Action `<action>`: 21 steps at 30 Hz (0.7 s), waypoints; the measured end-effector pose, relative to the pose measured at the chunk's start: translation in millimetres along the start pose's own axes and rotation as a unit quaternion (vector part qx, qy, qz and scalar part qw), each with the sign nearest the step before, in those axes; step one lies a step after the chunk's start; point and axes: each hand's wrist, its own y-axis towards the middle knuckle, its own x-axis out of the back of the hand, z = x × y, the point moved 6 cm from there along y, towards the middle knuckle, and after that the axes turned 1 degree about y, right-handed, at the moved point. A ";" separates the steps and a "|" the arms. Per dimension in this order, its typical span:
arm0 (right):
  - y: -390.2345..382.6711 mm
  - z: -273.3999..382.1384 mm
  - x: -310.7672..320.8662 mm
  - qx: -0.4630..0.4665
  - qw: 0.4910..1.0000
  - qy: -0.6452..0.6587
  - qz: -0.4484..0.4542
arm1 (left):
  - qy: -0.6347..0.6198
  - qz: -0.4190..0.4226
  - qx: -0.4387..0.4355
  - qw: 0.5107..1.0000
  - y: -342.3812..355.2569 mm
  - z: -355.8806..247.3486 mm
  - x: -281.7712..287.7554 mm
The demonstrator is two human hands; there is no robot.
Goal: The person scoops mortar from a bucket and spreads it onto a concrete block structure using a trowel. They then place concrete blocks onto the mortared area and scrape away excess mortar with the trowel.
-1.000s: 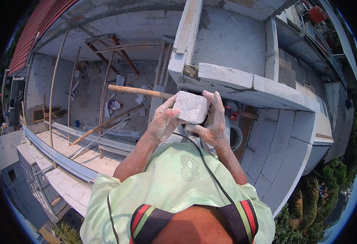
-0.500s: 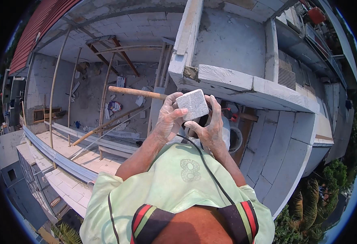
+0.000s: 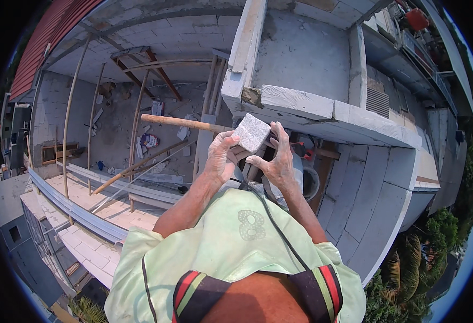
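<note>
A small pale grey, rough-faced block (image 3: 252, 133), roughly square, is held up in front of my chest. My left hand (image 3: 223, 156) grips its left side, thumb on the near face and fingers beneath. At the block's right corner is my right hand (image 3: 279, 164), its thumb and fingers apart in a curve. Whether its fingertips touch the block I cannot tell. A round wooden pole (image 3: 177, 123) runs in from the left and passes behind my left hand, which hides its other end. Pale dust covers both hands.
Beyond my hands stands a pale block wall (image 3: 301, 99) with a chipped corner. A round bucket-like container (image 3: 311, 183) sits beside my right forearm. Thin upright poles (image 3: 71, 129) and long metal channels (image 3: 80, 202) are at the left, above a lower floor (image 3: 121, 121) with scattered debris.
The block has turned in my hands and tilted, its right corner now nearer my right fingertips. My right thumb and fingers have loosened from it. The view has shifted slightly.
</note>
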 end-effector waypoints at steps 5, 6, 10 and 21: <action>7.8 11.8 -3.2 0.077 0.984 -0.157 0.012 | 0.005 0.001 -0.005 1.000 9.8 6.6 9.4; 10.0 16.4 -4.3 0.112 0.971 -0.210 0.019 | 0.018 0.002 -0.001 1.000 11.9 9.6 11.1; 19.8 8.5 -12.5 0.112 0.947 -0.286 0.095 | 0.033 -0.032 -0.015 0.999 19.2 18.0 17.7; 41.7 4.8 -25.9 0.124 0.946 -0.254 0.161 | 0.123 -0.006 -0.101 0.987 23.2 22.0 27.1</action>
